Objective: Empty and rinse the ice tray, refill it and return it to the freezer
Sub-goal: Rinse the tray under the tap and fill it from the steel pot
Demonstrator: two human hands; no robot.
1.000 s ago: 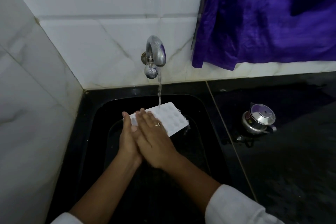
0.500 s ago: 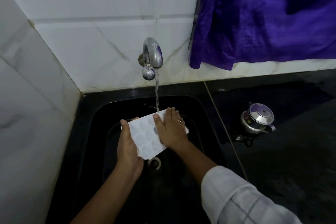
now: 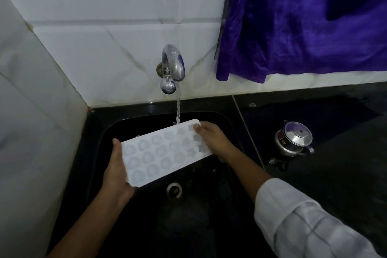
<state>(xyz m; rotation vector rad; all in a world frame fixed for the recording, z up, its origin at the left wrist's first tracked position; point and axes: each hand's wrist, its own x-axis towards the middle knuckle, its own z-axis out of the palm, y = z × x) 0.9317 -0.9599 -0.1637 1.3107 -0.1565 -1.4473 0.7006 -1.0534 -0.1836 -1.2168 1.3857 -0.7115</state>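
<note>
A white ice tray (image 3: 165, 152) with several round and star-shaped cells is held face up over the black sink (image 3: 104, 132). My left hand (image 3: 116, 172) grips its near left end, thumb on the rim. At the far right end my right hand (image 3: 213, 140) holds the tray, thumb on top. Water runs from the steel tap (image 3: 172, 65) and lands on the tray's far edge near my right thumb.
The sink drain (image 3: 174, 189) lies below the tray. A small steel pot with a lid (image 3: 293, 139) stands on the black counter (image 3: 335, 174) to the right. A purple cloth (image 3: 303, 19) hangs on the tiled wall above it. White tiles close in the left side.
My right hand slid off the tray's surface to its right end. The tray turned from steeply tilted to lying lengthwise and nearly flat, cells up, under the stream.
</note>
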